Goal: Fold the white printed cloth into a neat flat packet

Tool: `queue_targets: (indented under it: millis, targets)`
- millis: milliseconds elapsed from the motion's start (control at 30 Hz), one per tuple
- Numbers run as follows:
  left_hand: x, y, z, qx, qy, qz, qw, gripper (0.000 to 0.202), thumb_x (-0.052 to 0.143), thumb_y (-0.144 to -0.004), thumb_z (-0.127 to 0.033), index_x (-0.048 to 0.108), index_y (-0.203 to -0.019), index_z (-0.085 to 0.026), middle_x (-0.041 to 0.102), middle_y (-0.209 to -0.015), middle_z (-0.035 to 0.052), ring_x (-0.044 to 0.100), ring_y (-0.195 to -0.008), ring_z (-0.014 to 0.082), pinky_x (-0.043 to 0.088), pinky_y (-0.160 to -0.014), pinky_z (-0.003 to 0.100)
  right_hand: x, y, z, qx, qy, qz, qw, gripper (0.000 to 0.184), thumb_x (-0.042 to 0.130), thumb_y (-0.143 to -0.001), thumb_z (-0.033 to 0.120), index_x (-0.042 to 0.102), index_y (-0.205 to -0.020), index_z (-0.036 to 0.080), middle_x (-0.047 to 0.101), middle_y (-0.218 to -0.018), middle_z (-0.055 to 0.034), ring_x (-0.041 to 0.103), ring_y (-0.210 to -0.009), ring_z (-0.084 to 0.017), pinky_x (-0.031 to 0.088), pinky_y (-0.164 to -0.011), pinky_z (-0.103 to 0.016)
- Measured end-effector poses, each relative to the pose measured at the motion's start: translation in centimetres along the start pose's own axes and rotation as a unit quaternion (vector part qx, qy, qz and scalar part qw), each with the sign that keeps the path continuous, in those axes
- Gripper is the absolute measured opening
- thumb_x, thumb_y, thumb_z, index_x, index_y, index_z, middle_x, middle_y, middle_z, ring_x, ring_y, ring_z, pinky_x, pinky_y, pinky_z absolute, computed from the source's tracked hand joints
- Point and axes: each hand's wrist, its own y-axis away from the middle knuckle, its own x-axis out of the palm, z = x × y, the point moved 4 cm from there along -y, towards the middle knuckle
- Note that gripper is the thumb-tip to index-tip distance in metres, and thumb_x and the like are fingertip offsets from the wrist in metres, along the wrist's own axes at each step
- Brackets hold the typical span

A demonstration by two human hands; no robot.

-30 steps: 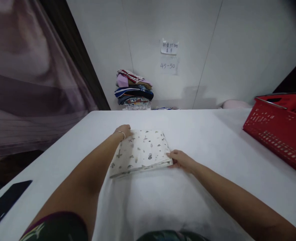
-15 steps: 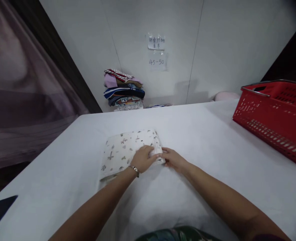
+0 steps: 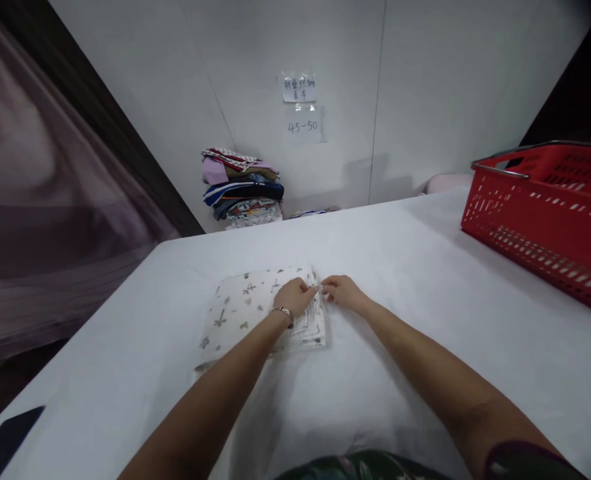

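Observation:
A folded white tablecloth (image 3: 245, 300) with small plant and leaf prints lies on the white table, its stacked layers showing at the right end. My left hand (image 3: 296, 297) rests over that end, with thumb and fingers closed on the upper layers near the edge. Just beyond the same edge, my right hand (image 3: 343, 293) pinches a bit of the cloth between thumb and fingertips. The fingertips of both hands nearly meet there. My left forearm covers part of the cloth's near side.
A red perforated basket (image 3: 540, 213) stands on the table (image 3: 400, 267) at the right. Behind the far edge is a pile of folded fabrics (image 3: 243, 187) against the wall. A dark flat object (image 3: 10, 440) lies at the near left; a curtain (image 3: 65, 220) hangs left.
Both hands have moved away from me along the cloth's right edge, toward its far corner. The layers at the near right corner are now uncovered. The view has shifted slightly.

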Motion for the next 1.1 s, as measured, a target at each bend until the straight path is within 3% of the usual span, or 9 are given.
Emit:
queue_targets:
  millis: [133, 233, 367, 500, 567, 733, 933, 1100]
  targets:
    - [0.9, -0.9, -0.5, -0.047, -0.049, -0.019, 0.998, 0.043, 0.047, -0.071, -0.06, 0.054, -0.084, -0.02, 0.065, -0.089, 0.0088, 0.06, -0.082, 0.0236, 0.039, -0.062, 0.03, 0.5, -2.7, 0.2, 0.006, -0.04, -0.039, 0.998, 0.013, 0.052, -0.074, 0.014, 0.063, -0.082, 0.015, 0.065, -0.074, -0.0027, 0.056, -0.049, -0.008, 0.037, -0.038, -0.017]
    - [1.0, -1.3, -0.6, -0.055, -0.072, -0.012, 0.996, 0.041, 0.05, -0.07, -0.054, 0.052, -0.09, -0.019, 0.065, -0.091, 0.0116, 0.06, -0.086, 0.0262, 0.039, -0.064, 0.031, 1.0, -3.6, 0.4, 0.002, -0.051, -0.05, 0.997, 0.012, 0.053, -0.073, 0.015, 0.064, -0.079, 0.014, 0.063, -0.062, -0.0008, 0.051, -0.043, -0.008, 0.035, -0.038, -0.017]
    - [1.0, -1.9, -0.1, -0.076, -0.056, 0.005, 0.995, 0.022, 0.049, -0.072, -0.038, 0.053, -0.085, -0.02, 0.065, -0.09, 0.0091, 0.06, -0.085, 0.0243, 0.039, -0.063, 0.03, 1.0, -4.3, 0.7, -0.022, -0.054, -0.082, 0.995, 0.012, 0.056, -0.071, 0.018, 0.065, -0.078, 0.014, 0.062, -0.061, 0.0007, 0.052, -0.048, -0.008, 0.04, -0.047, -0.017]
    - [1.0, -2.0, 0.2, -0.076, -0.036, -0.001, 0.996, 0.015, 0.048, -0.072, -0.033, 0.054, -0.08, -0.022, 0.066, -0.085, 0.0062, 0.061, -0.081, 0.023, 0.039, -0.062, 0.029, 0.9, -5.1, 1.1, -0.033, -0.047, -0.099, 0.993, 0.01, 0.057, -0.068, 0.016, 0.065, -0.074, 0.015, 0.061, -0.064, 0.002, 0.05, -0.051, -0.007, 0.04, -0.052, -0.017]
    - [1.0, -1.8, 0.2, -0.074, -0.032, -0.007, 0.997, 0.014, 0.048, -0.072, -0.032, 0.054, -0.079, -0.021, 0.066, -0.083, 0.0059, 0.061, -0.08, 0.0226, 0.039, -0.062, 0.029, 1.1, -5.6, 1.2, -0.017, -0.039, -0.087, 0.995, 0.007, 0.058, -0.068, 0.017, 0.064, -0.065, 0.014, 0.058, -0.056, 0.0023, 0.048, -0.048, -0.006, 0.038, -0.049, -0.017]
    - [0.9, -1.4, 0.0, -0.064, -0.02, -0.022, 0.998, 0.012, 0.048, -0.073, -0.031, 0.053, -0.079, -0.021, 0.066, -0.083, 0.0051, 0.06, -0.08, 0.021, 0.037, -0.06, 0.027, 1.5, -6.4, 2.2, 0.056, -0.026, -0.063, 0.996, 0.029, 0.061, -0.069, 0.03, 0.053, -0.047, 0.014, 0.044, -0.036, 0.0028, 0.038, -0.037, -0.007, 0.029, -0.039, -0.02]
    - [1.4, -1.2, 0.4, -0.051, 0.0, -0.021, 0.998, 0.017, 0.047, -0.076, -0.038, 0.053, -0.077, -0.022, 0.065, -0.078, 0.0032, 0.06, -0.076, 0.0202, 0.036, -0.059, 0.027, 1.2, -6.0, 3.0, 0.104, -0.051, -0.066, 0.991, 0.022, 0.06, -0.068, 0.018, 0.047, -0.051, 0.016, 0.034, -0.032, 0.0074, 0.03, -0.034, -0.006, 0.023, -0.035, -0.02]
    - [1.5, -0.9, 0.8, -0.015, 0.031, -0.027, 0.999, 0.027, 0.044, -0.08, -0.046, 0.055, -0.076, -0.022, 0.066, -0.074, 0.0016, 0.059, -0.072, 0.0175, 0.037, -0.059, 0.026, 1.0, -5.7, 2.2, 0.112, -0.072, -0.068, 0.989, 0.023, 0.057, -0.071, 0.017, 0.043, -0.053, 0.017, 0.037, -0.036, 0.0074, 0.03, -0.034, -0.004, 0.022, -0.034, -0.018]
